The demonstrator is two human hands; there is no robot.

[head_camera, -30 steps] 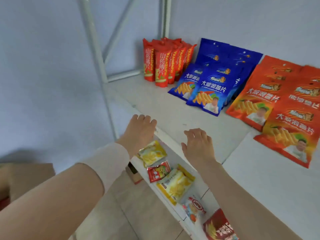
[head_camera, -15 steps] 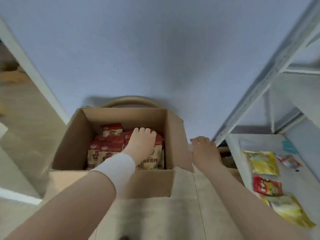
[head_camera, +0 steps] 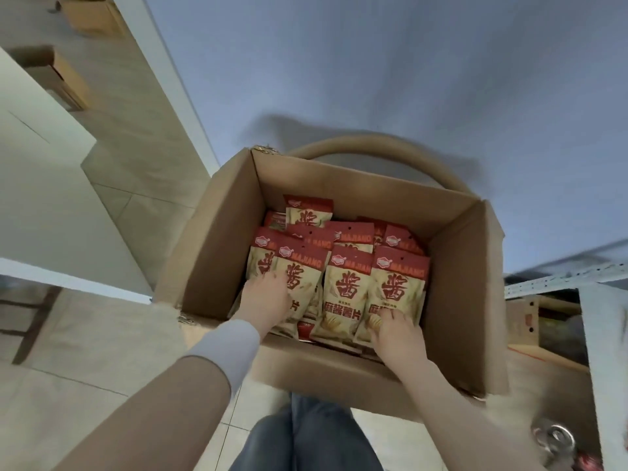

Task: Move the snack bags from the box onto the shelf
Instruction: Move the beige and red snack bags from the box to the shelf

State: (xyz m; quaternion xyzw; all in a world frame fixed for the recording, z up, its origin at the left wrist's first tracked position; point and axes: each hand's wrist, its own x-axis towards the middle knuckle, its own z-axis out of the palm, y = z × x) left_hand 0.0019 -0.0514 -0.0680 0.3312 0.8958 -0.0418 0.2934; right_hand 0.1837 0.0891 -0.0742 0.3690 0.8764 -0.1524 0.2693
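Note:
An open cardboard box (head_camera: 217, 232) stands on the floor below me, filled with several red-and-cream snack bags (head_camera: 346, 287) standing in rows. My left hand (head_camera: 266, 299) reaches into the box and its fingers lie on the front-left bags. My right hand (head_camera: 396, 331) is at the front right, with its fingers curled over the bottom edge of the rightmost snack bag (head_camera: 399, 283). The shelf (head_camera: 564, 275) shows only as a grey perforated rail and a white board at the right edge.
A curved tan chair back (head_camera: 370, 144) rises behind the box against the blue-grey wall. Under the shelf sit another carton (head_camera: 528, 321) and dark goods. My jeans-clad knees (head_camera: 306, 436) are below the box. More cartons (head_camera: 64, 79) lie far left on the tiled floor.
My view swung from the shelf down to the box. Both hands left the shelf edge and went into the box, the right one from outside its wall onto a bag.

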